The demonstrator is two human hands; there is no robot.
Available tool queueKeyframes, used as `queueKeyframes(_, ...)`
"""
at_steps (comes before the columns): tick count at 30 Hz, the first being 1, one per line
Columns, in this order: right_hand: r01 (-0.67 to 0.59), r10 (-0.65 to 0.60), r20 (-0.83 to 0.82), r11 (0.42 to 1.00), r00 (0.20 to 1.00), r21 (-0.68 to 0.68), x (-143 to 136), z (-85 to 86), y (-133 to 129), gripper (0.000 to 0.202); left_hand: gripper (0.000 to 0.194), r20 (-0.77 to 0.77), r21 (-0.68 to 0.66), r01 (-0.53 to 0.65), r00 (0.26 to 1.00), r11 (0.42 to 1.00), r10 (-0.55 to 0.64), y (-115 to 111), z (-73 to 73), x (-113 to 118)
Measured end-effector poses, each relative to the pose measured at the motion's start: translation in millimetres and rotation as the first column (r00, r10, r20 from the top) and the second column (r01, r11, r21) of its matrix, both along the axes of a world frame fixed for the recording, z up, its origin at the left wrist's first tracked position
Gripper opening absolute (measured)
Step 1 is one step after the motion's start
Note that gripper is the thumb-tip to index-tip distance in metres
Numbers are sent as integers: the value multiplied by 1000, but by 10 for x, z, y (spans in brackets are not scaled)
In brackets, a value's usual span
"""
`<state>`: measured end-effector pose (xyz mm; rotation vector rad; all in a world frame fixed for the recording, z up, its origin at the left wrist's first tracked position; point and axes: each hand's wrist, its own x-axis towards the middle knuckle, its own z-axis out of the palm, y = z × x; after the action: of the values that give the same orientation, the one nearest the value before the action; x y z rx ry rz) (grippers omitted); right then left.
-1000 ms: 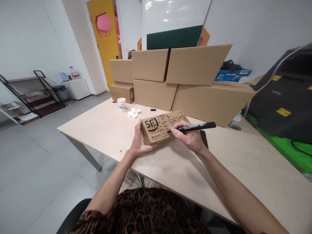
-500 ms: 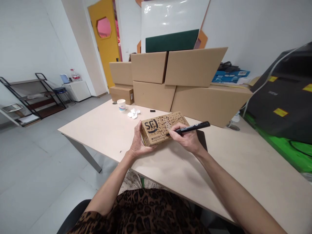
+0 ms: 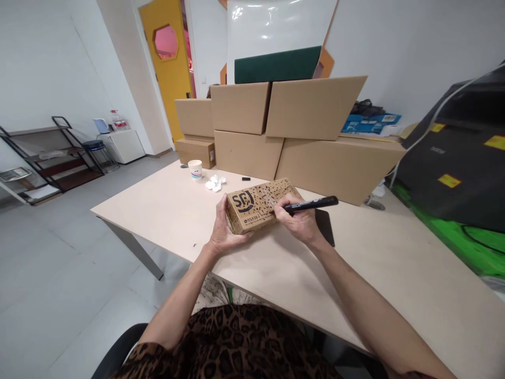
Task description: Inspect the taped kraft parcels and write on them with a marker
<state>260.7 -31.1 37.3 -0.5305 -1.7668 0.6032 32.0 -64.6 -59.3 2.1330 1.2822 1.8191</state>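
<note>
A small brown cardboard box (image 3: 256, 202), printed with large black letters and covered in dark marks, is tilted above the table (image 3: 158, 210). My left hand (image 3: 225, 229) grips its left end, thumb on the side and fingers under the near edge. In my right hand (image 3: 295, 217) is a black marker (image 3: 315, 204), its tip side against the top face of the box; the tip itself is hard to see. A dark flat object (image 3: 325, 226) lies on the table, partly behind my right hand.
Large cardboard boxes (image 3: 248, 152) are stacked along the far side of the table. Before them stand a paper cup (image 3: 195, 169), a crumpled white tissue (image 3: 215, 182) and a small black cap (image 3: 246, 179). A black covered object (image 3: 453, 158) is at the right.
My right hand and the marker have shifted very slightly on the box. The whole view has moved a little. Both hands keep their hold.
</note>
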Motion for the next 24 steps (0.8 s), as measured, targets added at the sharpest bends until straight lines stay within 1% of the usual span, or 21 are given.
queueKeyframes(4, 3, -11, -139, 998, 990, -56, 38, -12, 62, 21, 133, -12, 5, -1, 1000, 1000, 1, 7, -2, -2)
queueKeyframes(6, -3, -4, -104, 998, 995, -70, 67, -11, 63, 19, 132, -18, 14, 2, 1000, 1000, -1, 9, -6, -1)
queueKeyframes(8, -23, 24, 13, 997, 1000, -75, 87, -5, 49, 17, 132, -14, 16, 2, 1000, 1000, -2, 9, -12, 0)
queueKeyframes(10, -43, 49, 76, 995, 996, -86, 93, -2, 42, 16, 133, -8, 6, -7, 1000, 1000, 7, 6, -15, 1)
queueKeyframes(11, -48, 54, 62, 995, 997, -91, 91, -2, 46, 17, 134, -8, 2, -13, 1000, 1000, 13, 4, -14, 0)
queueKeyframes(13, -47, 44, -30, 994, 999, -100, 78, -8, 64, 19, 134, -17, -4, -24, 1000, 1000, 24, -5, -10, -3)
queueKeyframes(15, -19, 7, -125, 995, 992, -100, 61, -13, 78, 21, 134, -28, -3, -25, 999, 1000, 25, -16, 0, -6)
queueKeyframes(16, -4, -9, -135, 995, 991, -97, 52, -13, 79, 21, 134, -30, -1, -22, 999, 1000, 22, -23, 5, -7)
queueKeyframes(18, 19, -25, -71, 996, 997, -84, 40, -5, 66, 20, 133, -32, 7, -11, 999, 1000, 12, -33, 15, -10)
queueKeyframes(20, 14, -12, 19, 997, 1000, -76, 35, 10, 51, 20, 132, -34, 17, -5, 999, 1000, 6, -39, 23, -11)
queueKeyframes(21, 5, -2, 38, 997, 999, -82, 35, 17, 48, 20, 131, -38, 21, -7, 999, 1000, 8, -40, 25, -11)
queueKeyframes(22, -2, 5, 29, 996, 1000, -95, 35, 24, 49, 21, 131, -43, 24, -12, 999, 1000, 13, -40, 27, -10)
queueKeyframes(24, -3, -3, -48, 993, 999, -120, 37, 31, 60, 23, 131, -52, 28, -17, 998, 999, 19, -35, 27, -9)
